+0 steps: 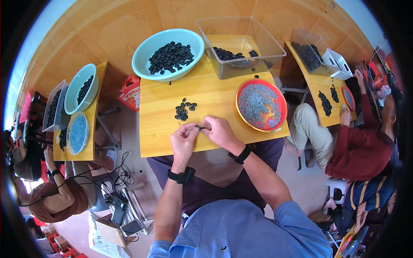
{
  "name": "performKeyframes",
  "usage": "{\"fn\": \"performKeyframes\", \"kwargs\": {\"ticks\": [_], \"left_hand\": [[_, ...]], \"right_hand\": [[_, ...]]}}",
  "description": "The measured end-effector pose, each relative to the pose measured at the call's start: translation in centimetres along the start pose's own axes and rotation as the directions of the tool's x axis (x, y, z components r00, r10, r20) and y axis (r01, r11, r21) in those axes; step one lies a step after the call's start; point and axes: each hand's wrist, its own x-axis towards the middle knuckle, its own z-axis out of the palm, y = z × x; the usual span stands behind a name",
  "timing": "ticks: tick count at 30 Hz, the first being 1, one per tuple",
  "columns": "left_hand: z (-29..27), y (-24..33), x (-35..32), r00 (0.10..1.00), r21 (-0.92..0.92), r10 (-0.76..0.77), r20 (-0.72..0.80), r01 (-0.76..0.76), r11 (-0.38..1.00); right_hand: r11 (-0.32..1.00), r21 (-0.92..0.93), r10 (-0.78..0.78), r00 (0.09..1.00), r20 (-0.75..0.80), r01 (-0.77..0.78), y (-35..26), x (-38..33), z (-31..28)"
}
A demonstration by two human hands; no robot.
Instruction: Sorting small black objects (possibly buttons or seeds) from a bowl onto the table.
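Close to the table's front edge, my left hand (184,138) and my right hand (219,131) meet, fingertips pinched together. Between them is a small black plastic piece (200,127), partly covered by the fingers. Just beyond my hands lies a loose group of black oval pieces (182,112) on the yellow wooden table (159,129). To the right of my right hand stands a red and yellow round tray (237,107) heaped with small grey-blue pins (258,103). Whether a pin is also in my fingers cannot be made out.
A light-blue basin (140,64) of black pieces stands at the back left. Beside it is a clear plastic bin (232,71) with more. People work at side tables (100,86) on both sides. Black cables (122,176) lie on the floor at left.
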Motion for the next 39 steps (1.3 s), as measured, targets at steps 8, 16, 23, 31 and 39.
{"fn": "performKeyframes", "kwargs": {"ticks": [8, 16, 23, 31, 39], "left_hand": [[1.4, 0.7, 0.1, 0.997, -0.108, -0.07, -0.017, 0.067, 0.992], [1.2, 0.6, 0.5, 0.995, -0.047, -0.098, 0.002, 0.098, 0.994], [1.5, 1.2, 0.3, 0.994, -0.04, -0.099, 0.042, 0.101, 0.994], [1.3, 1.0, 0.2, 0.994, -0.009, -0.09, 0.065, 0.091, 0.996], [1.2, 0.4, 0.2, 0.997, -0.092, -0.077, 0.002, 0.077, 0.993]], "right_hand": [[0.802, 0.584, 0.178, 0.983, -0.038, -0.123, 1.9, -0.9, 0.3], [0.795, 0.6, 0.168, 0.983, -0.069, -0.093, 2.1, -0.9, 0.5], [0.775, 0.619, 0.148, 0.989, 0.023, -0.131, 2.3, -0.7, 0.0], [0.779, 0.61, 0.118, 0.99, 0.08, -0.143, 2.1, -0.7, -0.5], [0.802, 0.571, 0.18, 0.983, 0.047, -0.174, 1.7, -1.1, -0.3]]}}
